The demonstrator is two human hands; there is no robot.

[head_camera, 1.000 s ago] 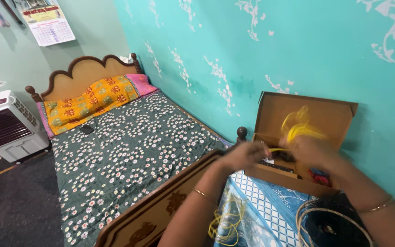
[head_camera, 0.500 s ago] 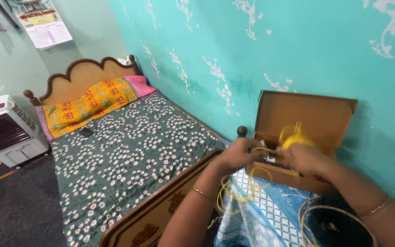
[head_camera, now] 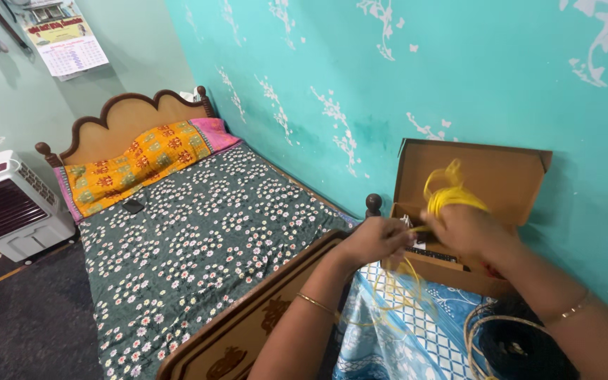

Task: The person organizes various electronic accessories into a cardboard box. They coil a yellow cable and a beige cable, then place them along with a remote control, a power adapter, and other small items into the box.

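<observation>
Both hands [head_camera: 423, 236] raised, gripping yellow cord [head_camera: 448, 193] over cardboard box [head_camera: 480, 176]

Yellow cord in front of the open box

I see thin yellow cord [head_camera: 449, 191] looped into a bunch at far right, its loose strands trailing down, blurred, over blue patterned cloth.
</observation>
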